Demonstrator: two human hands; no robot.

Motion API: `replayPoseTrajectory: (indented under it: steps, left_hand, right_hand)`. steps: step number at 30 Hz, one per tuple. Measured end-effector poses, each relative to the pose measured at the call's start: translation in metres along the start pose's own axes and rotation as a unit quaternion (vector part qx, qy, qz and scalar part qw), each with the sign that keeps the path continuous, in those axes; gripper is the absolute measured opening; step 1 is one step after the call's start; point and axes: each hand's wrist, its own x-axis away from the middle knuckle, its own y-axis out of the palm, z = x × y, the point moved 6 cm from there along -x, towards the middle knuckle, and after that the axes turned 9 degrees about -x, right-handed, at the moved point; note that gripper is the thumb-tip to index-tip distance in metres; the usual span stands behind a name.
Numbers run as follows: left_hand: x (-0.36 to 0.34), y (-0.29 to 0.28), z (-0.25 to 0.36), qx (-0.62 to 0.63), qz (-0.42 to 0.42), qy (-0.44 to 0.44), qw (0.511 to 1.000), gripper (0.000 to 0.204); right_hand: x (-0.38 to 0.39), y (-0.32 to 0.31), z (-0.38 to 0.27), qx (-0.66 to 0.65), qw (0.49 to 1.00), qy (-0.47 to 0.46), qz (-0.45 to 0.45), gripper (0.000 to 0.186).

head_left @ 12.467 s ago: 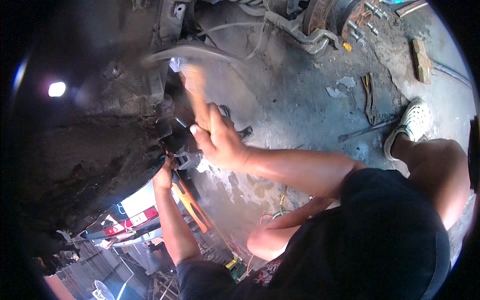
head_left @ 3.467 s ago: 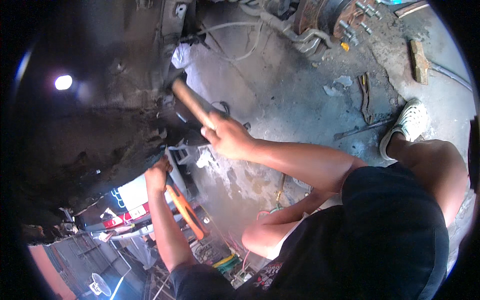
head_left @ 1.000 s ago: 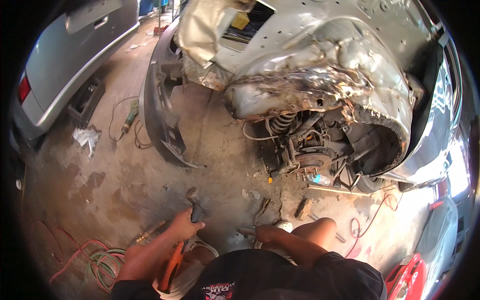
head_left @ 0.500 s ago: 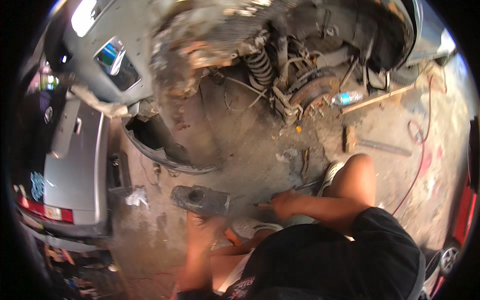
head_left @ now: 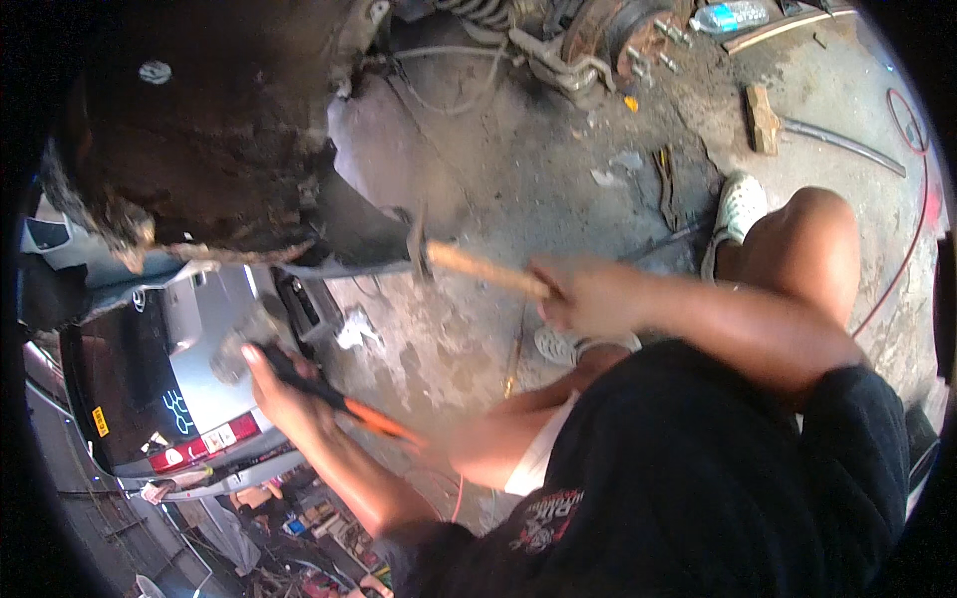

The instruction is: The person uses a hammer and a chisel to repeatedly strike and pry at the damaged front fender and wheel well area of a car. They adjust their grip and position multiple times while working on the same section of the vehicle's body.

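1. The right hand (head_left: pixel 583 297) is clenched around the wooden handle of a hammer (head_left: pixel 469 264); its dark head is held just beside the lower edge of the crumpled car body (head_left: pixel 199 149).
2. The left hand (head_left: pixel 284 399) is closed on a tool with an orange-and-black handle (head_left: pixel 339 404); its working end, blurred, is pointed up toward the damaged panel.
3. Both tools are held above the concrete floor (head_left: pixel 518 189), near the torn metal.
4. A wheel hub (head_left: pixel 608 30), a wooden block (head_left: pixel 763 118) and a white shoe (head_left: pixel 740 204) are seen on the right side.
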Motion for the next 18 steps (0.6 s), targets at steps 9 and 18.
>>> replayPoseTrajectory:
  steps: [9,18]
  left_hand:
    - [-0.082,0.034,0.023,0.014,-0.045,-0.076,0.996,0.047]
    - [-0.081,0.026,0.044,-0.065,-0.096,-0.141,0.983,0.042]
  right_hand:
    - [-0.143,-0.037,-0.092,-0.277,0.892,-0.284,0.219,0.021]
    - [-0.194,0.017,-0.088,-0.559,0.738,-0.337,0.174,0.023]
